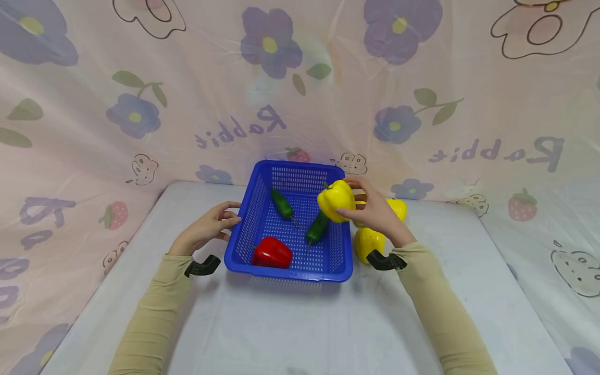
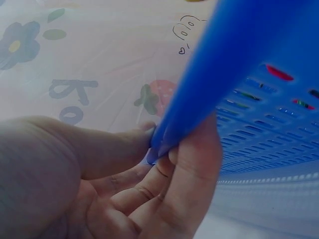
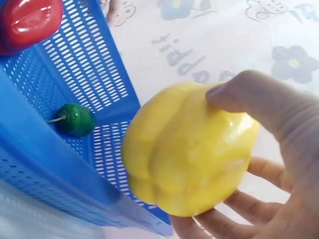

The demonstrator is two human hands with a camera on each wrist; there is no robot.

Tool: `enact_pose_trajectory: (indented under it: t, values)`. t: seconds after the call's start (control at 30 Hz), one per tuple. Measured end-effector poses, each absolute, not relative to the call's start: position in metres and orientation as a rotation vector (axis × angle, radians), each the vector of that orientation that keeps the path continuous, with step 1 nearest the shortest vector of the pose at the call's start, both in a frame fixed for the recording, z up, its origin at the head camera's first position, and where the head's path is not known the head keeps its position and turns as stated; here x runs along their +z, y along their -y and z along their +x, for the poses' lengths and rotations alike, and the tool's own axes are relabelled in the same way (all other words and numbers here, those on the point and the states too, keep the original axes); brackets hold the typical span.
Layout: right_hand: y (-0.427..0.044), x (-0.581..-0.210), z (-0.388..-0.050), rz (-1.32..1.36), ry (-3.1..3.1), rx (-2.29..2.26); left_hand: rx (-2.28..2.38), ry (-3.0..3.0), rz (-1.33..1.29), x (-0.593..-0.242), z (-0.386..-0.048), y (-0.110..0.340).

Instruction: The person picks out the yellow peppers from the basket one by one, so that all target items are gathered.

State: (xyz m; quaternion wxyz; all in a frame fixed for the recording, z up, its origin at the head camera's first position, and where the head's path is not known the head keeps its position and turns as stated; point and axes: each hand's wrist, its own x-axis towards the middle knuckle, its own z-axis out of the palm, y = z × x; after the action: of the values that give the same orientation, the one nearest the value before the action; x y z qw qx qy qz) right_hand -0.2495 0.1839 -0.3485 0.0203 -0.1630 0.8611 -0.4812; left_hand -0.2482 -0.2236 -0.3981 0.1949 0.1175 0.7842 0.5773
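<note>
A blue plastic basket (image 1: 290, 276) stands on the table, holding a red bell pepper (image 1: 273, 252) and two green peppers, one left (image 1: 282, 204) and one right (image 1: 317, 227). My left hand (image 1: 209, 228) pinches the basket's left rim; in the left wrist view, the thumb and curled fingers (image 2: 192, 174) lie on either side of that blue rim. Over the basket's right edge, my right hand (image 1: 375, 211) grips a yellow bell pepper (image 1: 336, 201). The right wrist view shows its thumb on top and its fingers beneath the yellow pepper (image 3: 189, 149).
More yellow bell peppers lie just right of the basket, one nearer (image 1: 369, 244) and one farther back (image 1: 397, 208), partly behind the right hand. A patterned curtain (image 1: 300, 94) hangs behind the white table (image 1: 290, 328). Dark wrist mounts (image 1: 202, 266) sit on both sleeves.
</note>
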Motion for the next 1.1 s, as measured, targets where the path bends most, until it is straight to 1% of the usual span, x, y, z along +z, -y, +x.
enact_pose_trajectory:
  t: [0.33, 0.83, 1.1]
  values:
    - [-0.211, -0.345, -0.232, -0.533, -2.706, -1.508, 1.631, -2.182, 0.345, -0.398, -0.248, 0.224]
    - [-0.253, -0.347, -0.216, -0.374, -2.784, -1.516, 1.621, -2.188, 0.332, -0.399, -0.249, 0.223]
    - [-0.273, -0.356, -0.209, -0.369, -2.828, -1.45, 1.607, -2.199, 0.327, -0.398, -0.249, 0.224]
